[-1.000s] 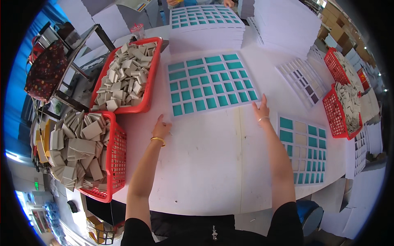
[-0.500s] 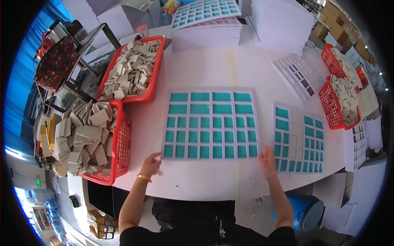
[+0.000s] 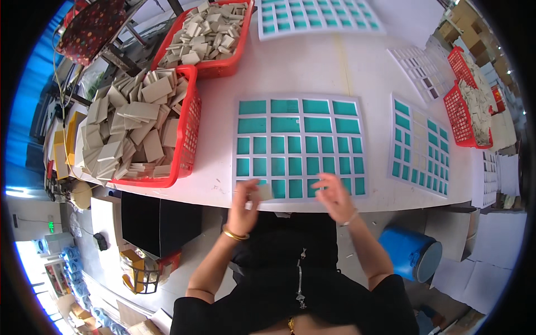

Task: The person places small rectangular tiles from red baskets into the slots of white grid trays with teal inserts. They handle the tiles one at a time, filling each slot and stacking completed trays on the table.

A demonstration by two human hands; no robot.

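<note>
In front of me lies a white grid tray (image 3: 363,151) with rectangular compartments backed in teal. My left hand (image 3: 243,209) is over its near left corner, closed on a thin beige tile (image 3: 264,192) that juts out from its fingertips. My right hand (image 3: 335,196) hovers at the near edge, right of the middle; its fingers are bent and apart, with nothing seen in them. On the left stands a red basket (image 3: 192,131) heaped with similar beige tiles.
Behind that basket is a second red basket (image 3: 220,70) of smaller pieces. Another teal grid tray (image 3: 392,139) lies to the right, with red baskets (image 3: 460,114) beyond. A grid tray (image 3: 321,30) is at the far side. A blue drum (image 3: 410,254) stands below the table.
Both hands have come inward from the tray's near corners to over its near edge. The tile in my left hand now shows clearly. The view has shifted, with the table's edge higher.
</note>
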